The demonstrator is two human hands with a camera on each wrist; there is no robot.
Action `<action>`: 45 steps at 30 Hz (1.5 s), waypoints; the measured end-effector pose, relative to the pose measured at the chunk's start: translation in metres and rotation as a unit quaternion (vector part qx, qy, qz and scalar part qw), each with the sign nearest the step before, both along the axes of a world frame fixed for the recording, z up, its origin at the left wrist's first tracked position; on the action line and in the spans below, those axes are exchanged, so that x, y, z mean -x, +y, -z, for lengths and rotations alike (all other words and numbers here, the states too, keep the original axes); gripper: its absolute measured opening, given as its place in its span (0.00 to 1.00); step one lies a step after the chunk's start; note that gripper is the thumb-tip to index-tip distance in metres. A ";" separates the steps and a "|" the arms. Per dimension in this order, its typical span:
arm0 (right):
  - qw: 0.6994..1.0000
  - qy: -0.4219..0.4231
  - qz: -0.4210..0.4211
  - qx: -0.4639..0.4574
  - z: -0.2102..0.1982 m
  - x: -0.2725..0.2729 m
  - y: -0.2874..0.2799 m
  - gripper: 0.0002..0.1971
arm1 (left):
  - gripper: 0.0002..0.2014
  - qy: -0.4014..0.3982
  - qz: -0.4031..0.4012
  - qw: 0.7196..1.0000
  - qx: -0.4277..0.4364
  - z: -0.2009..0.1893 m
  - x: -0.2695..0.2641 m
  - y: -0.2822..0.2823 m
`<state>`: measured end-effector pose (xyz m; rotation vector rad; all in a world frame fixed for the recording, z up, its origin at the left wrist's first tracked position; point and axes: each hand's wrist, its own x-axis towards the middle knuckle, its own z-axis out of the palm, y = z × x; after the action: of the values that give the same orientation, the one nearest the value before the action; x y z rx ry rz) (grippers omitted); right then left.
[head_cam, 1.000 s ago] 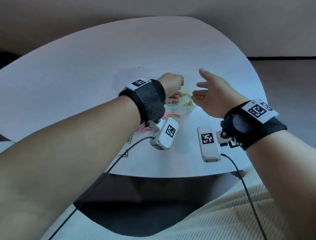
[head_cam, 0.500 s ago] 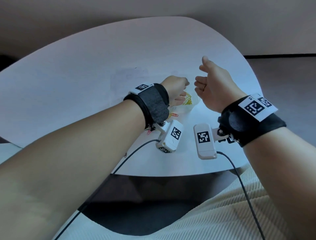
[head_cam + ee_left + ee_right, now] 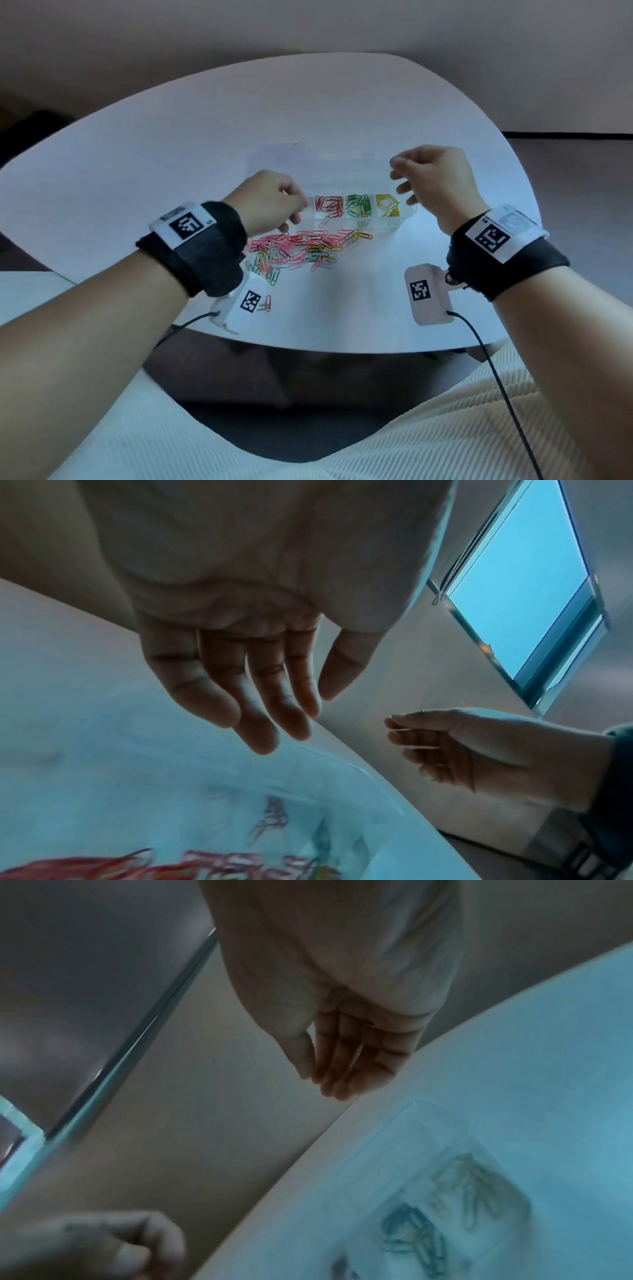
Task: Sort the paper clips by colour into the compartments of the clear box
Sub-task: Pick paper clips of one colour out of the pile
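The clear box (image 3: 407, 219) lies on the white table, its compartments holding red clips (image 3: 329, 207), green clips (image 3: 358, 205) and yellow clips (image 3: 387, 205). In front of it spreads a pile of loose clips (image 3: 298, 250), mostly pink with green and yellow among them. My left hand (image 3: 291, 209) hovers at the box's left end; the left wrist view shows that left hand (image 3: 274, 710) with relaxed fingers holding nothing. My right hand (image 3: 404, 181) is raised over the box's right end. The right wrist view has this hand (image 3: 329, 1074) straight-fingered and empty above the box (image 3: 445, 1123).
The rounded white table (image 3: 342, 102) has its front edge close to my lap. A few stray clips (image 3: 267, 303) lie near that edge beside the left wrist camera. Black cables hang from both wrist cameras. A window (image 3: 514, 588) shows beyond the table.
The hands, close together over the yellow clips before, have parted: the left went to the box's left end, the right rose over its right end. The box and pile are now uncovered.
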<state>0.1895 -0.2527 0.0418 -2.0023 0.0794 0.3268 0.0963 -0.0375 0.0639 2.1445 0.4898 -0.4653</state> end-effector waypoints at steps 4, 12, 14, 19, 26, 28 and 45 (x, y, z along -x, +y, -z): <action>0.971 -0.073 -0.114 0.195 0.019 0.003 0.018 0.06 | 0.07 -0.013 -0.048 0.989 -0.142 0.026 0.013 0.030; 0.872 -0.045 -0.186 0.451 0.051 -0.014 0.057 0.05 | 0.17 0.011 -0.178 0.984 -0.005 0.065 0.023 0.061; 0.852 -0.034 -0.216 0.476 0.051 -0.019 0.062 0.03 | 0.15 0.004 -0.200 0.978 0.051 0.066 0.025 0.062; 0.796 -0.035 -0.282 0.535 0.054 -0.019 0.073 0.05 | 0.12 -0.012 -0.220 0.968 0.115 0.067 0.029 0.064; 0.761 -0.054 -0.294 0.576 0.054 -0.014 0.078 0.06 | 0.11 -0.020 -0.214 0.969 0.118 0.068 0.028 0.066; 0.794 -0.034 -0.267 0.545 0.055 -0.015 0.074 0.04 | 0.11 -0.021 -0.212 0.970 0.120 0.069 0.028 0.066; 0.979 0.024 -0.076 0.188 0.032 -0.009 0.028 0.07 | 0.18 -0.029 -0.220 0.966 0.131 0.073 0.027 0.059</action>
<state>0.1983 -0.2250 0.0099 -2.3825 0.0178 0.4874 0.0697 0.0213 -0.0095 1.7256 0.8008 -0.2020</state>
